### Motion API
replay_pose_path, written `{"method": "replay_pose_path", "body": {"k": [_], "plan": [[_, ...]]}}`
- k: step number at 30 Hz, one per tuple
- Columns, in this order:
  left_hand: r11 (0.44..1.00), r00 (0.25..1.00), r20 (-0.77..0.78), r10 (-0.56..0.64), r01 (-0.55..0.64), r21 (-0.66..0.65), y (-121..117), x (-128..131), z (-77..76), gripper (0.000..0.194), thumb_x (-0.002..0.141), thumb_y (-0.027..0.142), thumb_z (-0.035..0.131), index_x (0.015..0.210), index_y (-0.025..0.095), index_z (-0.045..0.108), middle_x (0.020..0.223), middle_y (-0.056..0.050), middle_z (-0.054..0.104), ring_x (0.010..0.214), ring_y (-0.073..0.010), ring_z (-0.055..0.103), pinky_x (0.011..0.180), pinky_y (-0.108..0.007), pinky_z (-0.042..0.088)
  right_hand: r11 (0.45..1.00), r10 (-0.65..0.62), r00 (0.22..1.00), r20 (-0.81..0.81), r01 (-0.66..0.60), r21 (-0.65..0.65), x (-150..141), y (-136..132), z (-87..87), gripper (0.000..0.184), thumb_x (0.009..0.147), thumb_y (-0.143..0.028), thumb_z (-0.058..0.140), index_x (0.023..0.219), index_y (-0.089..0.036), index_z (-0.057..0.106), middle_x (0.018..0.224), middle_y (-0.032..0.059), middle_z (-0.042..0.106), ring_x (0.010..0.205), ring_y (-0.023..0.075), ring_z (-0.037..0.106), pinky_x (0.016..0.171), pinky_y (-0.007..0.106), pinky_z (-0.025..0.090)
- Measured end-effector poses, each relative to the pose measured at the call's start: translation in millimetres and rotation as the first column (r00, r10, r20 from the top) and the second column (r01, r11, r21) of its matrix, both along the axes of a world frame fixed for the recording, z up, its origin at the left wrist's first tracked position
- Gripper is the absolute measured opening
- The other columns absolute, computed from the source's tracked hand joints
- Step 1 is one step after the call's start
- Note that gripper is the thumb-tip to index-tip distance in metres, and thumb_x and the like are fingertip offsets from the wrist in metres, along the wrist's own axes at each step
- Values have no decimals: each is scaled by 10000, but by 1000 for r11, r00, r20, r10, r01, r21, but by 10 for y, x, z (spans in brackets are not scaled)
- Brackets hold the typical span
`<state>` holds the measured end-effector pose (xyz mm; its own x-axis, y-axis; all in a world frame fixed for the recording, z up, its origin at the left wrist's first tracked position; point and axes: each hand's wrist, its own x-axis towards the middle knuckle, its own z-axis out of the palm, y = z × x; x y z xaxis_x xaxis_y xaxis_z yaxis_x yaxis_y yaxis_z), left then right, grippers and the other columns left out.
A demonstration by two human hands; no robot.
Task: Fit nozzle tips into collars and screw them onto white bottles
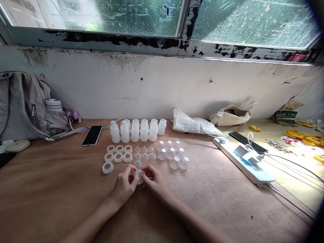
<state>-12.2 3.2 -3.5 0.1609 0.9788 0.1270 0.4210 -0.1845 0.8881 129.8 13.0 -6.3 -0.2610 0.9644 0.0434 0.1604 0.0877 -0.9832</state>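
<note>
Between the fingertips of my left hand (pixel 126 182) and my right hand (pixel 153 179) is a translucent ring (pixel 139 172), pinched from both sides. A clear round piece shows just under it, partly hidden by the fingers. Beyond my left hand lie several frosted rings (pixel 107 167) in rows. Straight ahead of the hands are small clear nipple-shaped pieces (pixel 137 163). Several clear round caps (pixel 173 164) with pale dots lie to the right of these. Frosted white bottles (pixel 135 130) stand in rows behind everything.
A phone (pixel 92 135) and a grey backpack (pixel 27 104) are at the left. A white plastic package (pixel 194 125) and a beige pouch (pixel 230 114) lie by the wall. At the right are a power strip (pixel 243 162) with plugs and cables, a dark phone (pixel 248 142) and yellow pieces (pixel 303 135).
</note>
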Motion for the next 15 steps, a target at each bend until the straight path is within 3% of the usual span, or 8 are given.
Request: {"method": "replay_pose_path", "body": {"k": [9,15], "plan": [[997,997,12,-70,70,-24,9,-5,9,73,778,272,448,763,201,441,564,42,568,461,-98,512,453,-188,393,1000,2,1000,11,-2,14,8,4,52,126,723,-274,578,693,-156,543,597,-22,535,511,84,475,457,189,406],[999,999,17,-28,29,-41,4,5,14,86,788,281,432,751,203,436,534,50,553,444,-104,525,438,-191,381,999,53,997,-57,-53,-6,18,7,-28,151,763,-288,529,820,-156,577,702,12,590,576,109,532,494,213,446]]}}
